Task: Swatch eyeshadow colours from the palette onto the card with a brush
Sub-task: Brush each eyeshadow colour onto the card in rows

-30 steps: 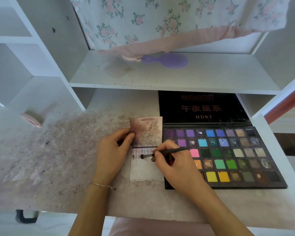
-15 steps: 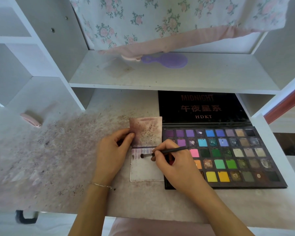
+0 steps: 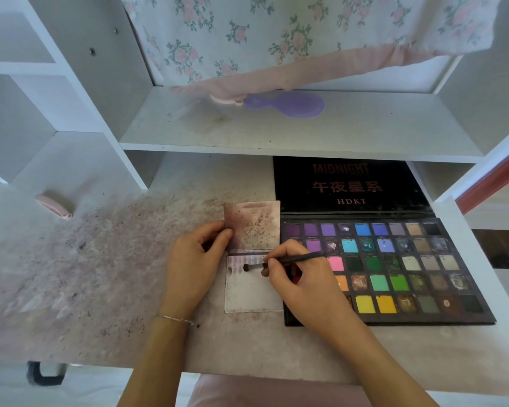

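A folded white card (image 3: 252, 292) lies on the desk just left of the open black eyeshadow palette (image 3: 394, 271), whose pans hold many colours. The card's upper flap (image 3: 253, 227) stands up, stained purple-brown. My left hand (image 3: 196, 265) pinches that flap's left edge between thumb and fingers. My right hand (image 3: 300, 284) grips a thin dark brush (image 3: 279, 262) like a pen. Its tip touches the lower card near the top, beside faint purple strokes. My right hand covers the palette's leftmost pans.
The desk top (image 3: 100, 259) is dusted with purple powder. A pink object (image 3: 53, 205) lies at the far left. A shelf (image 3: 276, 133) overhangs the back, holding a purple hand mirror (image 3: 288, 104). Floral cloth (image 3: 276, 36) hangs above. The palette lid (image 3: 347, 185) leans under the shelf.
The brush tip has shifted only slightly on the card's top strip. Both hands stay in nearly the same places.
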### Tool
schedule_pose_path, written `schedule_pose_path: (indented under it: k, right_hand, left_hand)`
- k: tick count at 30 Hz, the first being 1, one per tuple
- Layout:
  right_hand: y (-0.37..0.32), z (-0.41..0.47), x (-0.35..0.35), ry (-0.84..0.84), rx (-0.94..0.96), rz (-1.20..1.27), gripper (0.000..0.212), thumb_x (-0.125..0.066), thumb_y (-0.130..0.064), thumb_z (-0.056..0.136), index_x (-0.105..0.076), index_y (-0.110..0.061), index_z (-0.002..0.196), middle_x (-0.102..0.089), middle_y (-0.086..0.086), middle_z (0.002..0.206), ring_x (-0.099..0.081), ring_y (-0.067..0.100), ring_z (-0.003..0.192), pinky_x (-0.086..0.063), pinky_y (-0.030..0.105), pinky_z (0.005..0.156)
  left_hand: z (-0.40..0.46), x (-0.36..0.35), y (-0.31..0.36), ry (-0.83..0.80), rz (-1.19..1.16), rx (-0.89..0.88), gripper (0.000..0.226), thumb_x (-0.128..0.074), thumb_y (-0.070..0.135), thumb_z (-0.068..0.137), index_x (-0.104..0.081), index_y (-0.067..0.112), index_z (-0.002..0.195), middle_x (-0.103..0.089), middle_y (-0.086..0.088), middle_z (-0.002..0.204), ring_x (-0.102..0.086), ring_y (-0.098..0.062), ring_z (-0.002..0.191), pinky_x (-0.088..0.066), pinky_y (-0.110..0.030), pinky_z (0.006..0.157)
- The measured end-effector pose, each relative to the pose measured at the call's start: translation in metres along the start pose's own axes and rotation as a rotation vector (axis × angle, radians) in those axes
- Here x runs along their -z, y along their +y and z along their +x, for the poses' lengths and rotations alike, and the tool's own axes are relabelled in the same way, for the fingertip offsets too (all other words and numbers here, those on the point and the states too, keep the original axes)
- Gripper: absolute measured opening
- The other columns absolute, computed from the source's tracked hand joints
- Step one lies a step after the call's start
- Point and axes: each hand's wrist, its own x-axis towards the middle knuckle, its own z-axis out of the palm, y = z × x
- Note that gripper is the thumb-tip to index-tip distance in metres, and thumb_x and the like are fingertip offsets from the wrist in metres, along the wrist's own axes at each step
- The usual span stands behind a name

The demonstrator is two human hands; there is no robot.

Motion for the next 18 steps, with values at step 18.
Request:
schedule_pose_path:
  k: [18]
  right_hand:
    - [-0.0014,-0.0001,0.0077,0.183,0.028,0.312,0.030,-0.048,0.001,0.089,-0.064,-0.023,0.084,-0.068,-0.009,0.071,-0.065,0.002,0.074,-0.049,0.013,0.067]
  left_hand:
    - [0.0006,-0.0001,-0.0004,-0.002,0.012,0.008,0.015,-0.060,0.015,0.085,-0.070,0.021,0.095,-0.066,0.018,0.082,-0.062,0.002,0.080,-0.049,-0.019,0.073]
